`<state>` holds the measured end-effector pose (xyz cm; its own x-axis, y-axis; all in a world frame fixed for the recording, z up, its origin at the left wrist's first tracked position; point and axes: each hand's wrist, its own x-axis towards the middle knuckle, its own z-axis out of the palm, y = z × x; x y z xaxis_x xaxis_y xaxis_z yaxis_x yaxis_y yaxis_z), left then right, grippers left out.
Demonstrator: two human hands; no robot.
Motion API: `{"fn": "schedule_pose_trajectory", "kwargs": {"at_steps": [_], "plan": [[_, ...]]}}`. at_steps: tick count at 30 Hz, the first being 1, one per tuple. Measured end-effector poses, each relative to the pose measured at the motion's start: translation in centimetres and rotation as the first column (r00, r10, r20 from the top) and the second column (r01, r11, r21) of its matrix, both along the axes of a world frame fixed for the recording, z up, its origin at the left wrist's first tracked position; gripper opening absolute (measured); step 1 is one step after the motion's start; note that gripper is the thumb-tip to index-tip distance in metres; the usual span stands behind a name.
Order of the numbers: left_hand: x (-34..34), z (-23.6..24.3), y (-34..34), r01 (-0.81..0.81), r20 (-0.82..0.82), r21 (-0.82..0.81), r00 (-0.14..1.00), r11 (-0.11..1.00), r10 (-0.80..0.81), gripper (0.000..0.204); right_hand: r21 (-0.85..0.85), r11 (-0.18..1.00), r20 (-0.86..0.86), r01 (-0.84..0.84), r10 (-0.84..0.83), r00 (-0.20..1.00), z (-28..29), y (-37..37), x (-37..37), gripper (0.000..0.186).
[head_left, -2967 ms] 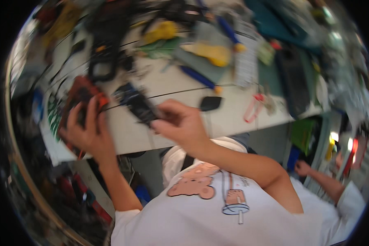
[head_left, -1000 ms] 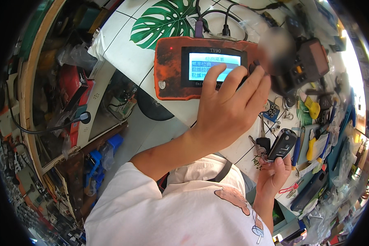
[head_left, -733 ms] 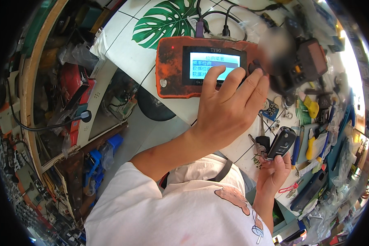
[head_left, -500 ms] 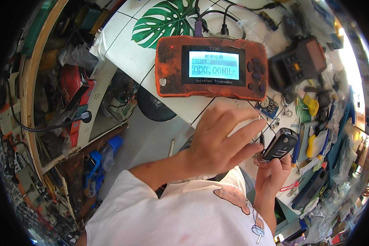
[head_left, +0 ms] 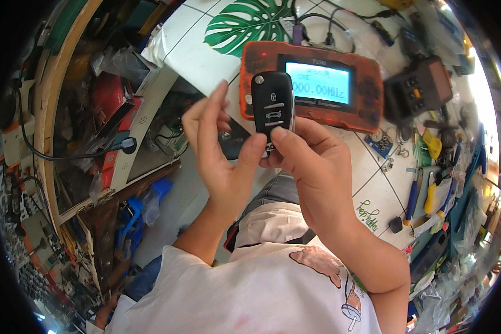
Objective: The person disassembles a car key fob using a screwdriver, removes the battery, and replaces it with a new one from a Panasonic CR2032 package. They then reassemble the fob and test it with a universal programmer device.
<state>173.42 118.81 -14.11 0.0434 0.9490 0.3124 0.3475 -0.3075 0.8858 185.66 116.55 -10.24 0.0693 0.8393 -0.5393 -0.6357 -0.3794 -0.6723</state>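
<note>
My right hand (head_left: 320, 172) pinches the lower end of a black car key fob (head_left: 273, 103) between thumb and fingers. The fob stands upright with its button face toward me, and a silver round pivot shows at its top corner. At its left side is my left hand (head_left: 217, 145), fingers spread and raised, the thumb close to the fob's lower end; whether it touches, I cannot tell. Just behind the fob lies an orange-red handheld programmer (head_left: 367, 72) with a lit blue-white screen, partly covered by the fob.
A dark handheld device (head_left: 420, 92) rests right of the programmer, and cables (head_left: 331, 36) run behind it. A small blue circuit board (head_left: 379, 143), pliers (head_left: 412, 195) and small parts fill the right side. At left stands a shelf with a red box (head_left: 110, 103).
The fob has moved left and up, in front of the programmer, and turned upright. My right hand came with it; my left hand shifted left and its fingers turned upward.
</note>
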Motion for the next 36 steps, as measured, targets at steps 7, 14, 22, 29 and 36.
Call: {"fn": "schedule_pose_trajectory", "kwargs": {"at_steps": [7, 14, 22, 29, 36], "plan": [[-0.9, -2.7, 2.4, 0.184, 0.053, 0.073, 0.981, 0.980, -0.188, 0.052, -0.231, 0.961, 0.077, -0.150, 0.172, 0.982, 2.0, 0.3, -0.3, 0.027], [0.2, -3.3, 2.5, 0.191, 0.225, -0.063, 0.959, 0.980, -0.172, 0.077, -0.295, 0.949, 0.195, -0.110, 0.173, 0.965, 1.2, 0.0, -0.4, 0.027], [0.4, -4.5, 3.6, 0.135, 0.122, 0.143, 0.981, 0.981, -0.152, 0.057, -0.221, 0.975, 0.184, -0.031, 0.073, 0.980, 0.2, 0.7, -1.7, 0.029], [2.1, -3.2, 2.4, 0.025, 0.348, -0.109, 0.937, 0.994, 0.014, 0.062, -0.233, 0.972, 0.144, 0.024, 0.010, 0.990, 0.3, 1.0, -2.4, 0.030], [1.7, -3.0, 2.4, 0.008, 0.285, -0.156, 0.958, 0.988, 0.037, 0.061, -0.296, 0.954, 0.027, -0.055, 0.066, 0.997, 1.0, 1.3, -1.7, 0.024]]}}
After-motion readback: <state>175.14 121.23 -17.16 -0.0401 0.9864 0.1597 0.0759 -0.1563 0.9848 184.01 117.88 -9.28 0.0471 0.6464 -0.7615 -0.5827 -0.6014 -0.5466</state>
